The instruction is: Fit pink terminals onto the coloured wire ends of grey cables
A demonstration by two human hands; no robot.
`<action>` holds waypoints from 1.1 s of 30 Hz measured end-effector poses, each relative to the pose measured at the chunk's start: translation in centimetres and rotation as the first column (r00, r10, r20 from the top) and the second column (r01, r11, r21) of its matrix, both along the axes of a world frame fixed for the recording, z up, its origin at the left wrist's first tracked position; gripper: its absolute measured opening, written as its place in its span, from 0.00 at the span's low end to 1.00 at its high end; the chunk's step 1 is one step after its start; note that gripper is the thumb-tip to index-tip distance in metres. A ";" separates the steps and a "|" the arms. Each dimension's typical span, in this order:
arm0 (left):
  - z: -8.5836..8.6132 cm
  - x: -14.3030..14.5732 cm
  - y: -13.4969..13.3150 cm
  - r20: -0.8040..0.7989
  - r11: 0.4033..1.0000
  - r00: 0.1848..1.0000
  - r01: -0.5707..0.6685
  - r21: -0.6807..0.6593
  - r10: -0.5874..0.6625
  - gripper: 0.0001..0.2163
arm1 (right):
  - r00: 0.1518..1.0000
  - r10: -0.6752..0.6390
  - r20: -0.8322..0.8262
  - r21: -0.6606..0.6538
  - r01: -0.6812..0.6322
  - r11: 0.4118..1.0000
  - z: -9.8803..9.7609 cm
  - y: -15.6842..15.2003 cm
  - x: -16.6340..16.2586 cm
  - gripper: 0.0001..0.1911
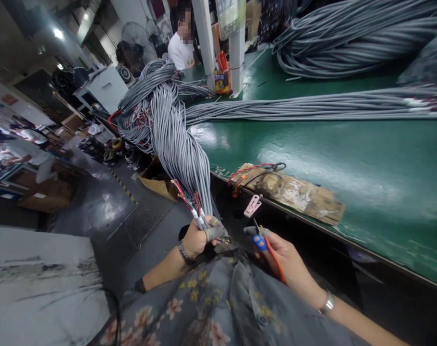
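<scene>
My left hand [200, 238] is closed around the ends of several grey cables [201, 221]. White wrapping and thin coloured wires [182, 193] stick out above the fist, and more coloured wire tips show below it. Grey coverings sit on some of my fingers. In my right hand [281, 252] is a pair of wire cutters [260, 242] with red and blue handles, its dark tip pointing up toward the bench edge. The cutters are apart from the cables. A thick bundle of grey cables [178, 129] hangs over the bench edge just beyond my left hand.
The green bench [333, 149] carries a long run of cables [294, 108] and a large coil [341, 43]. At its near edge are a worn wooden block [305, 197] and a pink clip [252, 205]. A cardboard box [155, 180] stands below. A person [180, 48] is behind the bench.
</scene>
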State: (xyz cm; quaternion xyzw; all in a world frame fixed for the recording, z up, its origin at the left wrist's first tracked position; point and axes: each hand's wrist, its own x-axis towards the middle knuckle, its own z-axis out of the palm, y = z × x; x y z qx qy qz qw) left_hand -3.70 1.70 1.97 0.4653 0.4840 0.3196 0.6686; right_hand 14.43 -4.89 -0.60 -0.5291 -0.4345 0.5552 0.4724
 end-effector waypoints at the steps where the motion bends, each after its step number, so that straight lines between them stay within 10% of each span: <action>1: 0.0 -0.2 0.0 0.004 1.000 1.000 -0.031 -0.005 0.031 0.19 | 1.000 -0.003 0.023 0.012 0.003 1.000 0.0 -0.1 0.2 0.28; 20: -0.1 0.6 -0.4 0.004 1.000 1.000 0.011 -0.001 -0.011 0.16 | 0.871 0.217 0.442 0.234 -0.345 0.909 -0.5 0.6 0.4 0.16; 33: 0.5 0.8 -0.3 -0.040 0.999 0.998 0.043 0.022 -0.043 0.16 | 0.859 0.220 0.462 0.236 -0.358 0.903 -0.6 0.8 0.3 0.18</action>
